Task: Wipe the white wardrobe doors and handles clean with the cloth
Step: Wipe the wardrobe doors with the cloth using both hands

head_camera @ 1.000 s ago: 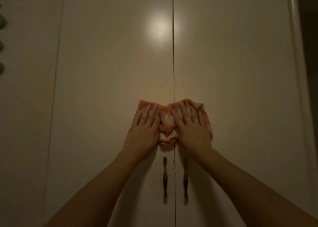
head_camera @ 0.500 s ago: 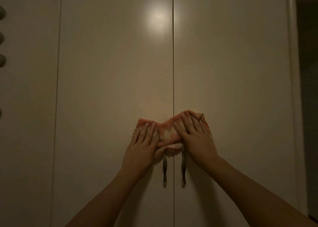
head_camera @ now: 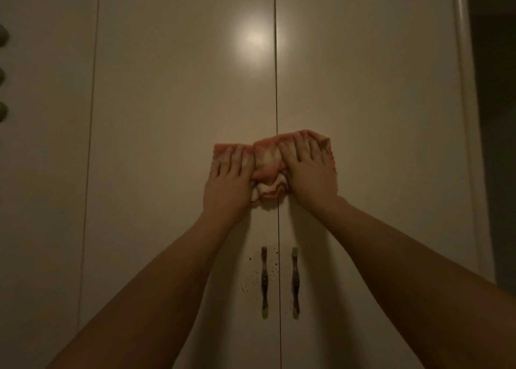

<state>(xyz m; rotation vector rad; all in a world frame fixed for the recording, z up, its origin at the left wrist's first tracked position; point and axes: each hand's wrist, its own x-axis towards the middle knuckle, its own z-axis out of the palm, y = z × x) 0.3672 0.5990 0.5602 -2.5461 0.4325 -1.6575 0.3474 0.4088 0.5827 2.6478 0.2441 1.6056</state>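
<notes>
both flat palms, left hand (head_camera: 227,185) and right hand (head_camera: 311,173), have slid the orange cloth (head_camera: 269,163) up the door seam (head_camera: 276,89), leaving speckled handles (head_camera: 264,282) below still unwiped.

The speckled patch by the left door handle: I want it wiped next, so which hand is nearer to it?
Left. The left hand presses the cloth almost straight above the speckled patch; the right hand sits up across the door seam.

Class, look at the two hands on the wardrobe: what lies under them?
An orange-and-white cloth, pressed flat by left hand and right hand, straddling the door seam. The door surface beneath it is covered, unseen.
</notes>
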